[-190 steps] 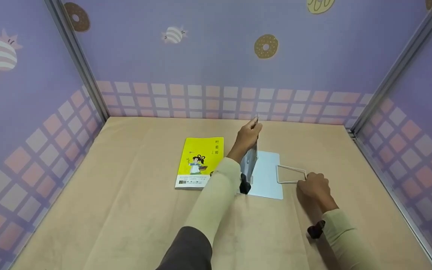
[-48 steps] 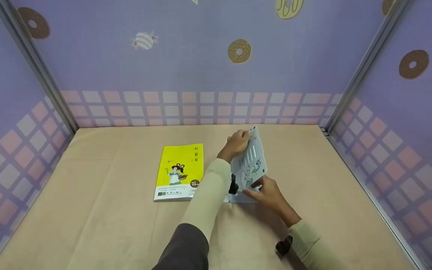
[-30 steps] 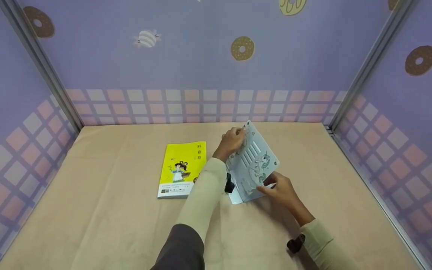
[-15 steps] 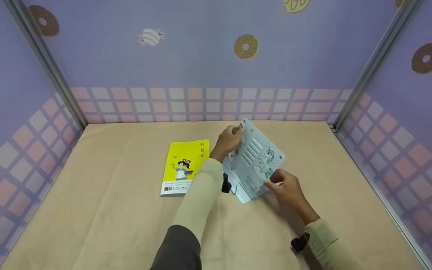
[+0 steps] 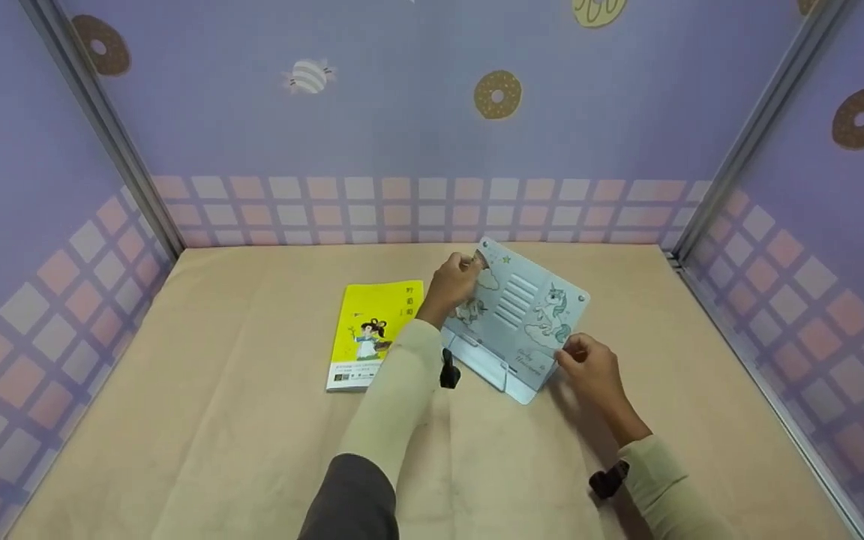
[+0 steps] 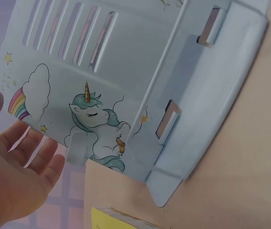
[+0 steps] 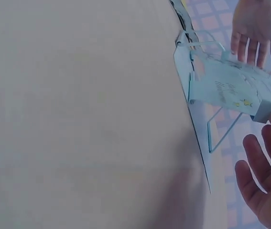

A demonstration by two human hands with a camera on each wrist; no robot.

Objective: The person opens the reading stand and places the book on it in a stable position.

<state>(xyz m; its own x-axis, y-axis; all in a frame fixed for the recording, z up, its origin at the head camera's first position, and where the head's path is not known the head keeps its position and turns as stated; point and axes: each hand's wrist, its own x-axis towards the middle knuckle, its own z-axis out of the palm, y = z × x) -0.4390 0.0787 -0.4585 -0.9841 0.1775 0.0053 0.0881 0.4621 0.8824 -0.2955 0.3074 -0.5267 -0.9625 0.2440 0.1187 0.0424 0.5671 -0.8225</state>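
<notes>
A pale blue metal book stand (image 5: pixel 518 349) with unicorn drawings and slots stands on the cloth, its back panel leaning away from me and turned toward the right. My left hand (image 5: pixel 451 289) holds the panel's upper left edge; in the left wrist view, its fingers reach behind that edge. Lower on the panel's right edge, my right hand (image 5: pixel 593 375) pinches it between thumb and forefinger. Wire legs (image 7: pixel 210 136) behind the panel show in the right wrist view. Left of the stand lies a yellow book (image 5: pixel 372 322), partly covered by my left sleeve.
A beige cloth (image 5: pixel 252 420) covers the table. Purple walls with a pink and white checked band (image 5: pixel 327 214) enclose it at the back and both sides. Metal posts (image 5: pixel 766 120) rise at the back corners.
Earlier the panel stood edge-on while my right hand held a wire leg out to the right. Since then the stand has turned to show its printed front, and my right hand holds its right edge.
</notes>
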